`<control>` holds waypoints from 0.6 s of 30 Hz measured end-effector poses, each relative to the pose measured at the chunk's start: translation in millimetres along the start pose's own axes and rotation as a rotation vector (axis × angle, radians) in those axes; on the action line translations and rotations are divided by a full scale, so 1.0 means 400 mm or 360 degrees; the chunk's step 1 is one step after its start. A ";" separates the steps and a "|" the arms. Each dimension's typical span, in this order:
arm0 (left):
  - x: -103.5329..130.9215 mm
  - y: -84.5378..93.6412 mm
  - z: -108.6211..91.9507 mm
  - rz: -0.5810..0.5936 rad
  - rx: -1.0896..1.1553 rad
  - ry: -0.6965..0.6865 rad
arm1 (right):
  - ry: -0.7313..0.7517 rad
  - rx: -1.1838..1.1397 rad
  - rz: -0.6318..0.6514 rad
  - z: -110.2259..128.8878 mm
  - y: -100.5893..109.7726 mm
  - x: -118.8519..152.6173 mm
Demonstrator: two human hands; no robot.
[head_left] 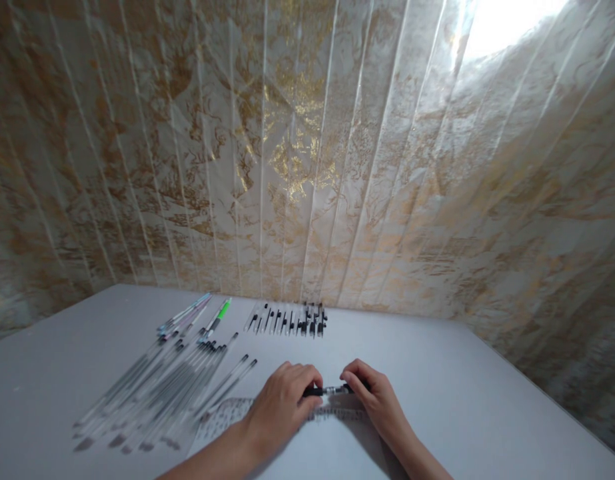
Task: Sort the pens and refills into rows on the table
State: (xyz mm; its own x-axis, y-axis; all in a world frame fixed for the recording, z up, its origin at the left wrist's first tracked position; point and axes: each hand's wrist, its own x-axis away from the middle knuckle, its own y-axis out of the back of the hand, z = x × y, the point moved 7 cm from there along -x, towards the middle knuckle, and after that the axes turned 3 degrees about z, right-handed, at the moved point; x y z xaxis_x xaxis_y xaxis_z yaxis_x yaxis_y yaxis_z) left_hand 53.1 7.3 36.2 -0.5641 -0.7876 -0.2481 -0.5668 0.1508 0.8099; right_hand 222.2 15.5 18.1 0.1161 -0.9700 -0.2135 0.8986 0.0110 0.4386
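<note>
Near the front middle of the table, my left hand [286, 395] pinches the black left end of a pen [332, 390]. My right hand [373, 392] is closed round the pen's dark right end. Between the two hands a clear or silvery section shows, and the pen lies level, just over the table. My fingers cover both of its ends, so I cannot tell whether it is one piece or two. Below my hands lies a sheet of paper [222, 415] with rows of dark handwriting, partly hidden by my left forearm.
Many slim clear pens or refills with dark tips [182, 380] spread over the left of the white table [462, 400]. Behind them lie a green-and-black pen [220, 316] and several pale coloured pens [184, 315]. A row of clear, black-capped pens [287, 321] lies near the patterned curtain [287, 147].
</note>
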 end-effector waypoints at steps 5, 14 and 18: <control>-0.011 0.003 0.022 0.0050 -0.0072 0.0045 | 0.0154 -0.0070 -0.0064 0.016 0.015 -0.005; -0.004 0.010 -0.004 0.0039 0.0150 -0.0085 | -0.0239 -0.1040 -0.0320 -0.051 0.029 -0.013; -0.003 0.018 -0.002 -0.0007 0.0245 -0.0046 | -0.0311 -0.1314 -0.0680 -0.123 0.100 -0.017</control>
State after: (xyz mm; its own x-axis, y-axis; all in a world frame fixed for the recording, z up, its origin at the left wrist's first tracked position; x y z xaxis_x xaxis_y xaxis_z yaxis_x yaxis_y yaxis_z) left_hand 50.0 8.8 42.5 -0.5771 -0.7713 -0.2684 -0.6533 0.2389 0.7184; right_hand 278.3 34.6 -5.8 -0.2976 -0.9542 -0.0305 0.8724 -0.2589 -0.4146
